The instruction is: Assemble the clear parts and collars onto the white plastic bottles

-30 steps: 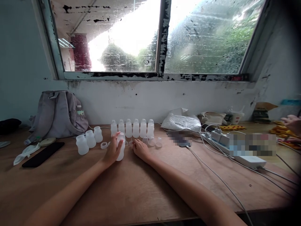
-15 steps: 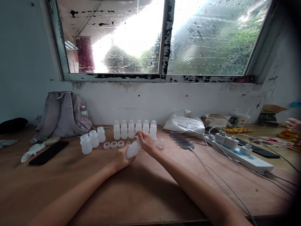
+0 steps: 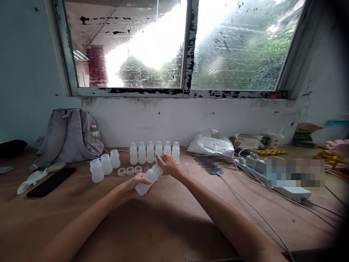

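Observation:
My left hand (image 3: 141, 183) is wrapped round a frosted baby bottle (image 3: 147, 181), which is tilted with its top towards the right. At the bottle's upper end my right hand (image 3: 169, 164) is closed, fingers bent round a small clear piece (image 3: 158, 169). Its exact shape is mostly hidden by the fingers. Just beyond my hands lie three white bottle rings (image 3: 130, 170) and a clear nipple (image 3: 146, 169). Several topped baby bottles (image 3: 142, 153) stand upright in a row behind. To the left are three open bottles (image 3: 106, 164) without tops.
A grey backpack (image 3: 68, 136) and black phone (image 3: 51, 182) are on the left. On the right lie a silvery package (image 3: 211, 142), a cabled phone, partly blurred, and a white power strip (image 3: 293, 191) with cables. Another person's hand (image 3: 338, 145) shows at the far right.
My right hand has lifted from the small clear parts on the table to the bottle's top. My left hand has tilted the bottle from upright to leaning right.

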`<state>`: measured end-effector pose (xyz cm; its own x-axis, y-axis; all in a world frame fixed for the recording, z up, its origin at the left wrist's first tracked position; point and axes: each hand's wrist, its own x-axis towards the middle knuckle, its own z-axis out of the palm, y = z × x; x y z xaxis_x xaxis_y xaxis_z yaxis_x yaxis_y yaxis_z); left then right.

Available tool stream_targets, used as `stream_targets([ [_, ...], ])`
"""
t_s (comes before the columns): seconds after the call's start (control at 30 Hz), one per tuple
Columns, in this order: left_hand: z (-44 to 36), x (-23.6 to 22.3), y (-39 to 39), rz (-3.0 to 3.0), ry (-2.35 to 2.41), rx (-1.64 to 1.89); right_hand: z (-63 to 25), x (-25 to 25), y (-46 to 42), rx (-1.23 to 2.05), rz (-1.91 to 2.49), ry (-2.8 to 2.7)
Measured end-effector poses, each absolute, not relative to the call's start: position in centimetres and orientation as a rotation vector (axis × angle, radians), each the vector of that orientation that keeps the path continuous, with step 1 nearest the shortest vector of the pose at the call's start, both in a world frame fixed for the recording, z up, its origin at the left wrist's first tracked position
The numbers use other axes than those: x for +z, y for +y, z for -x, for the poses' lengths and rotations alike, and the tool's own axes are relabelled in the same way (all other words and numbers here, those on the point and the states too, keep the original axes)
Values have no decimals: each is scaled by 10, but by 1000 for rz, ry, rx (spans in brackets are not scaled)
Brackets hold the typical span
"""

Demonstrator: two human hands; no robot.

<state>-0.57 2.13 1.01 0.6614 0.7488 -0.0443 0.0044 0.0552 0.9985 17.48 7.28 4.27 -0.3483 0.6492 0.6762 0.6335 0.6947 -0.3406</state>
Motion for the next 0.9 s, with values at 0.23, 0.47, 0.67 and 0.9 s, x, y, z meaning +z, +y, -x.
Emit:
stream_targets([
  [0.23,11,-3,30,-920,256,408,-177,53,68,15,947,-2026],
  [0.47,37,-8,31,-1076,370,36,-224,79,90,83,1491,-1818],
  [0.67,33,-4,28,-1166,403,64,-239,64,98,422,1678,-2037],
  [0.9,33,8,17,-1244,509,30,-215,40,89,588,1806,-2168],
])
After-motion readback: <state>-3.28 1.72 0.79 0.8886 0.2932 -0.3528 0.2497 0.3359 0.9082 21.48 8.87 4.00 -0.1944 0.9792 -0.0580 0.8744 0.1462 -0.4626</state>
